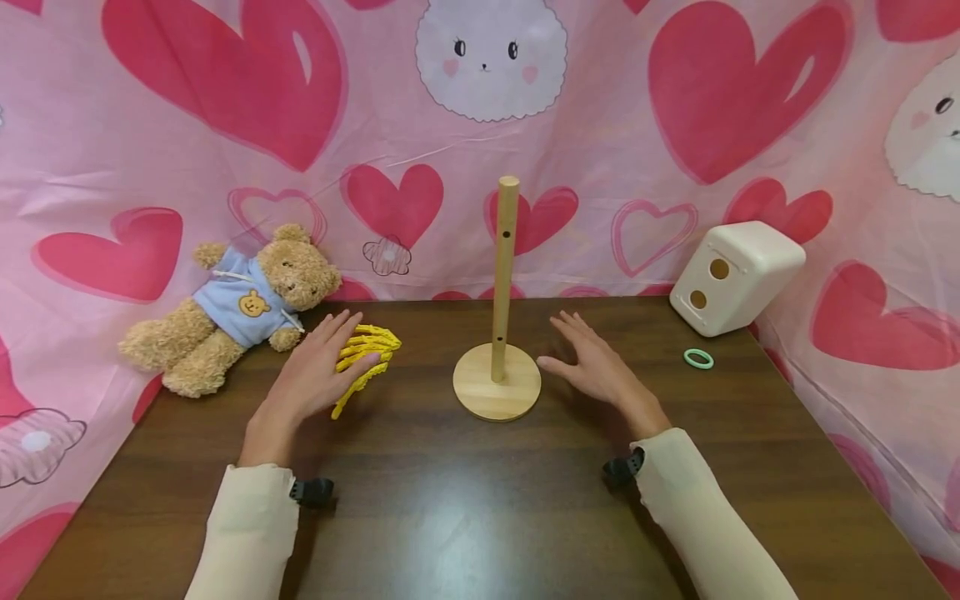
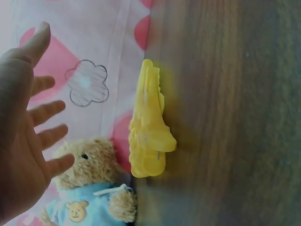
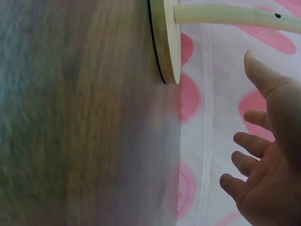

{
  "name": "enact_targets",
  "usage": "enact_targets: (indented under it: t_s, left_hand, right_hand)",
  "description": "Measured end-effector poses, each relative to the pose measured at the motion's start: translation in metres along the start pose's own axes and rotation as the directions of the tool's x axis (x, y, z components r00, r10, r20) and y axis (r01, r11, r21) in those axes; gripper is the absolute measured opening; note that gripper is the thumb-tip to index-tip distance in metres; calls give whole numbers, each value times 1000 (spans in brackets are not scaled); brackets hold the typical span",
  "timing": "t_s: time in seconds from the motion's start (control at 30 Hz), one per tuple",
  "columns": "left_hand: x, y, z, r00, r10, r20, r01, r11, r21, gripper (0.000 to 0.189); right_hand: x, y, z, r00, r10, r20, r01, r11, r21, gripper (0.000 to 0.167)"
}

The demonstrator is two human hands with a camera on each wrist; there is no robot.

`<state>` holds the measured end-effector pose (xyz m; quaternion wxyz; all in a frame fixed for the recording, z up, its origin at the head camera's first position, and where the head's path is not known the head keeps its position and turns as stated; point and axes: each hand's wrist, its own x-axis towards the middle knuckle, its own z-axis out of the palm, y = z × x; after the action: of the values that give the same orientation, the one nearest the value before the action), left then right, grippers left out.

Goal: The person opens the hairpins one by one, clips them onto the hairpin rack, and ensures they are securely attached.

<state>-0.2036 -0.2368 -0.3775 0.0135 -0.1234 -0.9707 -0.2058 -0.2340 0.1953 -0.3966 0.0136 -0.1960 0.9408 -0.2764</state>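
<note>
My left hand [image 1: 311,371] hovers over the left of the table, fingers extended, holding nothing. Partly behind it lies a yellow plastic piece [image 1: 377,342] with several long, bumpy prongs that meet at one end. The left wrist view has this yellow piece [image 2: 149,127] on the tabletop, apart from the fingers. A wooden stand [image 1: 505,275] rises upright between the hands; its post has small dark holes and its base [image 1: 472,392] is round. Right of that base is my right hand [image 1: 596,367], palm facing inward, also holding nothing. In the right wrist view its fingers [image 3: 247,162] are relaxed.
A teddy bear [image 1: 243,304] in a blue top leans against the curtain at the back left. On the right, a white box [image 1: 738,279] with two round holes stands near a mint-green ring [image 1: 698,359]. Pink heart-print curtain [image 1: 600,142] borders the brown table [image 1: 450,492].
</note>
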Motion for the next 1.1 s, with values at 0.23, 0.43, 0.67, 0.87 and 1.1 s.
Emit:
enact_targets:
  t_s: [0.23,0.43,0.67,0.87,1.1]
  left_hand:
    - [-5,-12,2,1000,19,-24,-22,994,-109,89]
    - [-7,-23,4,999,13,-44,-20,985,-169,93]
    - [-9,-36,8,999,-23,-48,12,978,-206,95]
    - [-11,-45,9,998,-57,-22,51,976,-211,96]
    - [-15,-58,10,996,-93,1,91,969,-232,91]
  right_hand:
    - [-1,-2,8,1000,-20,-8,20,996,85,81]
    - [-2,-8,14,999,-37,-30,41,985,165,81]
    - [-1,-10,21,999,-44,-14,46,975,218,79]
    - [-1,-11,26,998,-66,17,59,960,273,79]
    - [1,-10,33,997,-78,16,68,938,340,76]
